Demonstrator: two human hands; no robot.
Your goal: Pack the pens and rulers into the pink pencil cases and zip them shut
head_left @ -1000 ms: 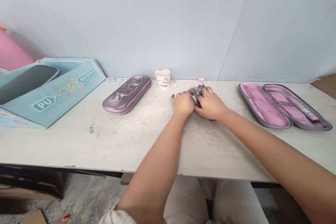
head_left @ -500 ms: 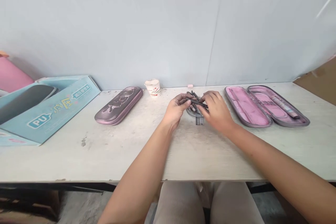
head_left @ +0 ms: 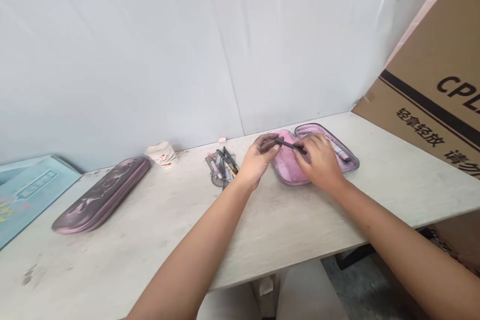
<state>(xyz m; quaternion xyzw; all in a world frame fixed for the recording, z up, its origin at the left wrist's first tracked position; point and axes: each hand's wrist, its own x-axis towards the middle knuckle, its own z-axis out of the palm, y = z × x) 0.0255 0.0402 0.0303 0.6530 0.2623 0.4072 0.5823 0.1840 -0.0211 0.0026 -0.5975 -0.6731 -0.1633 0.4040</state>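
Note:
A slim black pen (head_left: 287, 144) spans the gap between my two hands, held above the open pencil case. My left hand (head_left: 258, 157) pinches one end with thumb and fingers. At the other end, the fingers of my right hand (head_left: 318, 157) are closed around the pen. Beneath them lies the open pencil case (head_left: 290, 172), pink inside with a dark rim; my hands cover part of it. A pale, dark-tipped marker (head_left: 339, 151) rests in its right half. Left of my left hand is a loose pile of pens and stationery (head_left: 221, 165), partly behind my wrist.
A closed dark pencil case (head_left: 103, 195) lies at the left, with a patterned paper cup (head_left: 161, 154) behind it. A small pink eraser (head_left: 222, 140) sits against the wall. The light-blue box (head_left: 33, 190) is far left, and a large cardboard carton (head_left: 431, 110) stands at the right.
Both hands have moved right, from over the stationery pile to over the open pencil case, carrying the pen. The view has turned right, showing more of the carton.

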